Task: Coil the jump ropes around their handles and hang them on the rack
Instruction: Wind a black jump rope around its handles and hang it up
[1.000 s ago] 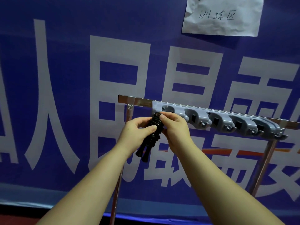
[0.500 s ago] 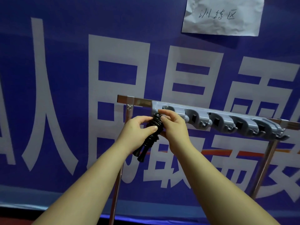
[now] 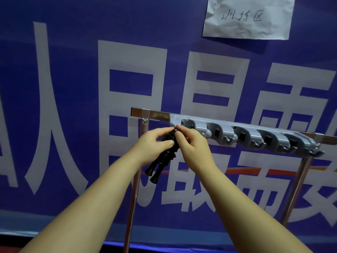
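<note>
Head view, the only one: both hands hold a black jump rope [image 3: 168, 152], its cord already wound tight around the paired handles, right up at the left end of the grey rack [image 3: 255, 136]. The left hand [image 3: 149, 147] wraps the middle of the bundle, thumb pressed across the coils, probably so the wraps cannot spring loose while it is steered. The right hand [image 3: 193, 145] pinches the top end of the bundle between thumb and forefinger, just below the first holder of the rack, seemingly guiding that end toward the holder. Whether the bundle already touches the holder cannot be told, since the fingers [image 3: 179, 127] cover the spot.

The bundle's long axis runs on a slant: top end up and to the right at the rack, the two flared handle ends pointing down and to the left, clear of the left post [image 3: 134, 196]. The other holders along the rack show nothing hanging. Behind hangs a blue banner [image 3: 73, 70] with a paper note [image 3: 246, 17].
</note>
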The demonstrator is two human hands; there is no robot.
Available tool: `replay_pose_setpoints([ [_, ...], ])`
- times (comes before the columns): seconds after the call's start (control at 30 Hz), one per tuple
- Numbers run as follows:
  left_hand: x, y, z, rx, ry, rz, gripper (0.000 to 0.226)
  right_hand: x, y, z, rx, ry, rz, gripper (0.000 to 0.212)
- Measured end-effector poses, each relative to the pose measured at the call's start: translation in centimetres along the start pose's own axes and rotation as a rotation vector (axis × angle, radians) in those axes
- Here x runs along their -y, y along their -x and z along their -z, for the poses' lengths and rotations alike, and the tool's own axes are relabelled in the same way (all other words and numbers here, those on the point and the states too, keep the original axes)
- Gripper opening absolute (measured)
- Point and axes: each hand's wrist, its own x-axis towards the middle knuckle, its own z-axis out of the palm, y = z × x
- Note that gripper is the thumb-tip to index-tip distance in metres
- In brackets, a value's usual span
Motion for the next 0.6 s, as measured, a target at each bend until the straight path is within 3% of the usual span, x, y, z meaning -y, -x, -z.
replay_pose_setpoints([
  [0.07, -0.1, -0.2, 0.2, 0.054, -0.077, -0.011, 0.048, -0.1, 0.2, 0.3, 0.073, 0.105, 0.016, 0.028],
  [0.13, 0.3, -0.2, 0.1, 0.062, -0.102, -0.019, 0.049, -0.4, 0.4, 0.0, 0.082, 0.04, -0.026, 0.029],
  [0.4, 3.4, 0.6, -2.0, -0.014, 0.239, 0.006, 0.051, -1.4, 1.4, -1.4, 0.034, -0.435, -0.181, 0.031],
  [0.6, 7.1, 5.2, -4.8, -0.099, 0.353, 0.093, 0.049, -3.3, 7.7, -2.3, -0.017, -0.482, -0.375, 0.046],
])
